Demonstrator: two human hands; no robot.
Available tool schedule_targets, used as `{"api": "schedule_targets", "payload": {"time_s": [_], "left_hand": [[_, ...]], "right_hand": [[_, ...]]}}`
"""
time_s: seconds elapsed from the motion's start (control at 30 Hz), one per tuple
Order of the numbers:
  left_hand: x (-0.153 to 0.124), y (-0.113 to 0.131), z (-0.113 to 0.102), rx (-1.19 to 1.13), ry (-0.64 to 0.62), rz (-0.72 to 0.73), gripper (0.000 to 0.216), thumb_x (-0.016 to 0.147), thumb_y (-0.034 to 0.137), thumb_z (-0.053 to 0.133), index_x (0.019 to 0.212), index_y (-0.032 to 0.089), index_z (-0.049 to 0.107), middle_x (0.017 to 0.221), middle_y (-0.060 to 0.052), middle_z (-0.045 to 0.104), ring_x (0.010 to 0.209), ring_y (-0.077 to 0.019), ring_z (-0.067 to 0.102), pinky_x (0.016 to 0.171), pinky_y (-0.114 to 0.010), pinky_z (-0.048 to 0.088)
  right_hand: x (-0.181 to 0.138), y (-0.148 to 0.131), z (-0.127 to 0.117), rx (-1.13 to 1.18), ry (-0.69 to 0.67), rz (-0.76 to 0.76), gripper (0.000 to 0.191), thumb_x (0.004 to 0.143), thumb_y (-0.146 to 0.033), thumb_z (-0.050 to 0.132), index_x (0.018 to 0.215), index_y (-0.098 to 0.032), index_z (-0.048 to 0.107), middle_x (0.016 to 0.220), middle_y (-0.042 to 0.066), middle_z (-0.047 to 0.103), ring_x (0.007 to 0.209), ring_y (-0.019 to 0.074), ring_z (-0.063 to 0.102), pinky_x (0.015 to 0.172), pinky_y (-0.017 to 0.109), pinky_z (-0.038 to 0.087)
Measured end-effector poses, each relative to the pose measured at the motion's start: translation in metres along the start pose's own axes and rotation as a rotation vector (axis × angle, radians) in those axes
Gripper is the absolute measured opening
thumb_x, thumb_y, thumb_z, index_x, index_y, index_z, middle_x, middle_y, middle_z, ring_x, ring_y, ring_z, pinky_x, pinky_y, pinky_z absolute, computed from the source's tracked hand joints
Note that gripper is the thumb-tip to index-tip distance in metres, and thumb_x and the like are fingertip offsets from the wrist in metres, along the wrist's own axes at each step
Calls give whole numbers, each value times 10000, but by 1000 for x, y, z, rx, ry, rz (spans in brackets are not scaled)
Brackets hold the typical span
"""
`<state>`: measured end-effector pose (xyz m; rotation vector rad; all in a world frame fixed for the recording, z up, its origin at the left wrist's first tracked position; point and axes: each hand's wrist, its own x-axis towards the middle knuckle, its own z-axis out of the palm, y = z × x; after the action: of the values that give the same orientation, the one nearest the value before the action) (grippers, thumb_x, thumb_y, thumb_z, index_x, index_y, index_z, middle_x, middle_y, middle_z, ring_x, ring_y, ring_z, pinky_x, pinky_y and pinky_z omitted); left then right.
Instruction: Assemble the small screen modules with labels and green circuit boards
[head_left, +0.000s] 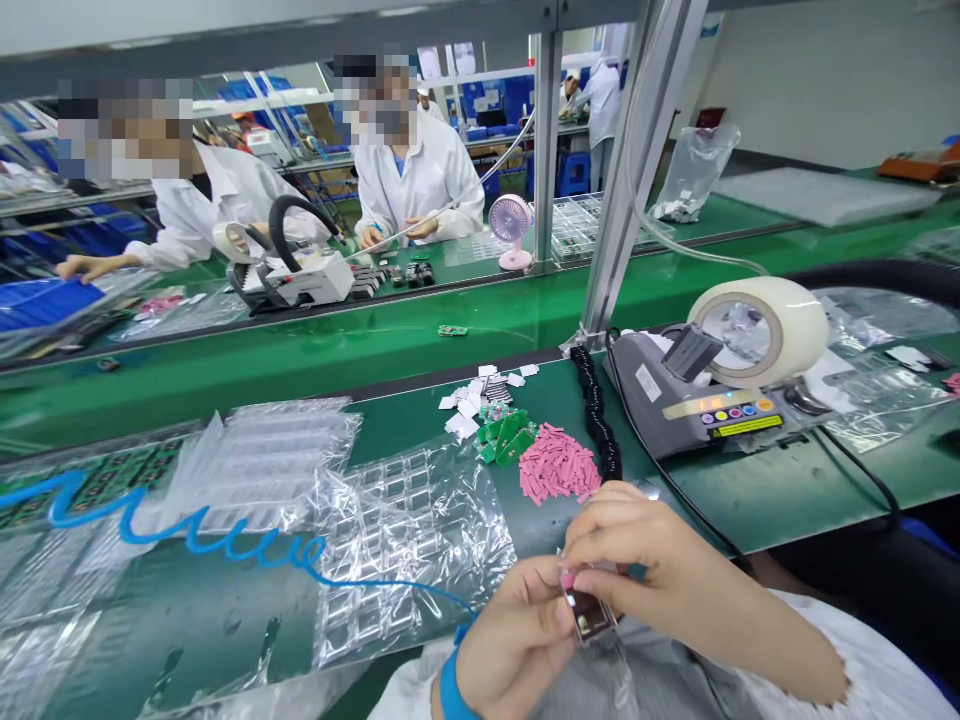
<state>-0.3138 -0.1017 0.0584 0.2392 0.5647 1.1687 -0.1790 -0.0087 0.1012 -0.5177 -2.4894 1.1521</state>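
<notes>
Near the front edge of the bench, my left hand [517, 630] grips a small dark rectangular module with a clear edge [592, 615]. A blue wrist strap circles that wrist. My right hand [637, 555] is closed over the module's upper end, thumb and fingers pinching a small pink strip [568, 579] against it. Just beyond my hands lies a heap of pink strips [559, 465]. Beside it are green circuit boards [506, 437] and white pieces [469, 400]. A clear compartment tray in plastic film [397, 540] lies left of my hands.
A blue coiled cord [210, 540] crosses from the left. At right stands a grey tape dispenser [675, 400] carrying a large tape roll [802, 330]. Past a black cable bundle [596, 420] runs a green conveyor [375, 340] with a small board [452, 330]. Two co-workers [420, 180] sit opposite.
</notes>
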Motion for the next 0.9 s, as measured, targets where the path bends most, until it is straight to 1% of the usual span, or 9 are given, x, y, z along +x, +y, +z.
{"api": "schedule_targets", "payload": {"time_s": [0.2, 0.33, 0.43, 0.53, 0.6, 0.7, 0.8, 0.87, 0.9], "left_hand": [[-1, -2, -5, 9, 32, -27, 356, 574, 281, 789, 825, 46, 698, 760, -85, 642, 759, -143, 573, 750, -247, 405], [0, -1, -6, 9, 31, -33, 352, 582, 290, 783, 825, 48, 701, 749, -82, 639, 750, -143, 567, 784, -270, 406], [0, 0, -6, 0, 15, -37, 346, 594, 280, 776, 843, 50, 703, 760, -85, 646, 779, -155, 579, 836, -301, 407], [1, -1, -8, -12, 5, -57, 361, 602, 285, 775, 864, 49, 700, 836, -112, 672, 849, -179, 599, 924, -353, 386], [1, -3, -11, -39, -2, -74, 353, 607, 270, 776, 874, 52, 697, 885, -121, 688, 888, -189, 613, 950, -369, 384], [1, -5, -16, -118, -49, -68, 347, 626, 240, 767, 922, 75, 690, 924, -105, 710, 933, -202, 632, 937, -357, 411], [1, -4, -18, -149, -125, -49, 372, 673, 289, 735, 986, 96, 679, 1072, -135, 688, 1045, -252, 609, 938, -361, 411], [1, -2, -17, -151, -165, -32, 361, 714, 327, 698, 1003, 112, 678, 1169, -156, 643, 1088, -267, 590, 948, -363, 399], [1, -1, -16, -157, -178, -20, 350, 728, 335, 684, 1005, 120, 680, 1193, -155, 630, 1092, -266, 588, 951, -359, 395]], "right_hand": [[0, 4, 3, 2, -49, 4, 62, 829, -178, 629, 819, -228, 665, 823, -52, 661, 783, 107, 568, 810, 309, 363], [1, 3, 2, -19, -37, 11, 128, 833, -128, 612, 742, -207, 654, 780, -57, 649, 757, 99, 558, 803, 308, 356], [1, 4, 4, -23, -40, 9, 154, 853, -132, 584, 735, -204, 652, 786, -48, 650, 760, 105, 555, 805, 317, 358], [3, 5, 6, 6, -41, 46, 200, 871, -171, 563, 692, -209, 645, 767, -44, 647, 753, 112, 556, 787, 316, 374], [3, 5, 7, 50, -30, 94, 235, 872, -178, 550, 655, -208, 636, 729, -41, 640, 732, 115, 564, 756, 303, 393], [1, 11, 7, 191, 13, 164, 178, 878, -225, 524, 777, -220, 670, 805, -9, 667, 781, 138, 596, 728, 285, 432], [-9, 31, 10, 463, 180, 266, 185, 877, -343, 526, 924, -236, 670, 893, 25, 678, 829, 157, 612, 738, 282, 462], [-18, 48, 18, 700, 296, 357, 196, 852, -385, 565, 939, -245, 671, 904, 29, 678, 849, 156, 609, 787, 285, 458], [-22, 55, 24, 793, 320, 392, 214, 832, -404, 587, 946, -245, 673, 922, 36, 678, 865, 163, 607, 807, 293, 456]]}}
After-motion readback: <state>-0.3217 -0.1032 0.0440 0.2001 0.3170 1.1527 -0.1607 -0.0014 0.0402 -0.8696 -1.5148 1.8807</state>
